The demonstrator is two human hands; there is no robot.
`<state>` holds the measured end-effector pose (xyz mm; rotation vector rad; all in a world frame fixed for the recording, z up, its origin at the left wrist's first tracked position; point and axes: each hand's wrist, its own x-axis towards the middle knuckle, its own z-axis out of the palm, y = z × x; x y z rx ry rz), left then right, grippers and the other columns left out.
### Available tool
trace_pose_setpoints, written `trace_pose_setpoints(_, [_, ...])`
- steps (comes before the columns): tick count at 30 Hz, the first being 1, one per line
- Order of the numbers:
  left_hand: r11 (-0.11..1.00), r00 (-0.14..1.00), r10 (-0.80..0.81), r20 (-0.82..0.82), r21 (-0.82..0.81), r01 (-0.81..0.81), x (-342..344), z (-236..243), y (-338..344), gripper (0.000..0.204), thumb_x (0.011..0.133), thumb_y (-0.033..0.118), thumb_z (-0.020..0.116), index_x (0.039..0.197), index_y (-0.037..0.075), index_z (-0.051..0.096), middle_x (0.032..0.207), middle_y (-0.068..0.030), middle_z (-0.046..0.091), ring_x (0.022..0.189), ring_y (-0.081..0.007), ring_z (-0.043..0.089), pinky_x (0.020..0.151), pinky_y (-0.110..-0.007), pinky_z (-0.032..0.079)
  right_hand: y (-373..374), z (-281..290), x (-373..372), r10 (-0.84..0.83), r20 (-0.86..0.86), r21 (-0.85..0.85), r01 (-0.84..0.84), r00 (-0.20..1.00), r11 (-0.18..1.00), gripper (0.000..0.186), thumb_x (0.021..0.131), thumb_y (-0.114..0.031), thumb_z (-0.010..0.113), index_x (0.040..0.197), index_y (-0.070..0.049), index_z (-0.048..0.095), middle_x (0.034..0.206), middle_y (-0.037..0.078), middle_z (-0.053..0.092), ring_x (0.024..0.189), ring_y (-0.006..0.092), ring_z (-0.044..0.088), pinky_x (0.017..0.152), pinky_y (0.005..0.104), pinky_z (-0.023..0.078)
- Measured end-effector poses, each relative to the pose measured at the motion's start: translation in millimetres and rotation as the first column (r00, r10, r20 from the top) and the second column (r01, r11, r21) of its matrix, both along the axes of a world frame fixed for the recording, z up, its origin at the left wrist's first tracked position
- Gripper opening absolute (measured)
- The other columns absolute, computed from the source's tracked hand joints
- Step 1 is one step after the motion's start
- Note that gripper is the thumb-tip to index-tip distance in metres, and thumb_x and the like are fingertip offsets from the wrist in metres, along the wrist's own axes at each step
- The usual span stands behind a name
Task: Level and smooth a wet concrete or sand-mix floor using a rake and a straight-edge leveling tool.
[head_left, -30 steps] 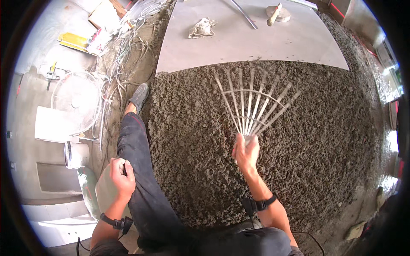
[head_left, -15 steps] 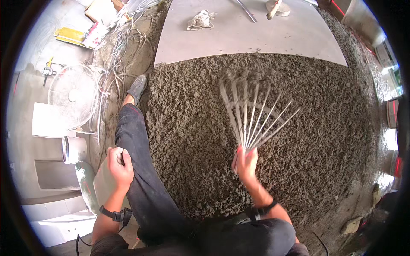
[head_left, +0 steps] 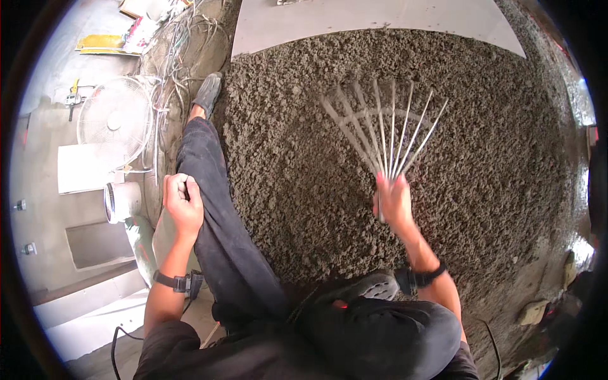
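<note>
Shifted rightward since the earlier frame: your right hand (head_left: 396,201), carrying the fan-shaped, pale metal rake (head_left: 392,130) across the crumbly grey-brown mortar-like bed (head_left: 285,158). Right grip clamped around the rake's short handle; your left hand (head_left: 183,206) is curled into a fist on your dark-trousered left leg (head_left: 212,171). Mix already spread broadly, reaching the flat pale-grey panel (head_left: 354,25) ahead; surface clumpy, so evening-out looks unfinished. Leftmost tines blur; whether they bite or skim, hard to say.

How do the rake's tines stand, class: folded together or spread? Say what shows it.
Spread: the rake's tines fan outward from the right hand, with crumbly grey mix showing between them.
</note>
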<state>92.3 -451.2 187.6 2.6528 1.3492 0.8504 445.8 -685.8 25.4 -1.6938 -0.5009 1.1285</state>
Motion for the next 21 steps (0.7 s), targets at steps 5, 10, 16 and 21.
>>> trace_pose_setpoints(5, [0.997,0.999,0.042,0.004,0.057,-0.042,-7.8,7.4,-5.4,0.005,0.094,-0.001,0.064,0.092,-0.001,0.059,0.080,-0.0048,0.045,0.063,-0.0143,0.036,0.057,-0.032,0.033,-156.3,6.2,-60.0,-0.100,-0.548,-0.244,-0.044,0.830,0.969,0.028,0.104,-0.024,0.061,0.105,0.003,0.055,0.064,0.005,0.061,0.058,0.0165,0.063,0.051,0.0354,0.048])
trace_pose_setpoints(10, [0.990,0.993,0.117,-0.017,0.081,-0.115,-31.1,12.6,-6.8,0.006,0.095,0.000,0.063,0.091,0.001,0.059,0.079,-0.0032,0.044,0.063,-0.0135,0.035,0.058,-0.032,0.033,-160.3,36.6,-30.5,0.372,-0.090,-0.230,-0.383,0.924,0.895,0.026,0.099,-0.017,0.065,0.106,0.006,0.054,0.072,0.017,0.070,0.063,0.0260,0.071,0.058,0.0407,0.054])
trace_pose_setpoints(16, [0.981,0.986,0.168,-0.017,0.103,-0.166,-53.7,21.8,-11.5,0.006,0.096,0.002,0.062,0.091,0.001,0.059,0.079,-0.0037,0.046,0.062,-0.0147,0.038,0.058,-0.032,0.035,11.2,23.1,-42.3,0.410,-0.147,0.115,-0.397,0.900,0.911,0.029,0.104,-0.025,0.062,0.102,0.002,0.053,0.068,0.005,0.063,0.054,0.0149,0.061,0.046,0.0330,0.049])
trace_pose_setpoints(21, [0.981,0.985,0.173,-0.027,0.097,-0.170,-48.2,26.7,-11.0,0.004,0.096,0.002,0.062,0.094,0.001,0.059,0.079,-0.0025,0.047,0.063,-0.0131,0.038,0.058,-0.031,0.036,78.8,-19.4,-98.1,0.531,0.214,0.308,-0.573,0.820,0.759,0.028,0.105,-0.018,0.057,0.092,0.006,0.054,0.065,0.016,0.063,0.052,0.0231,0.063,0.042,0.0380,0.049])
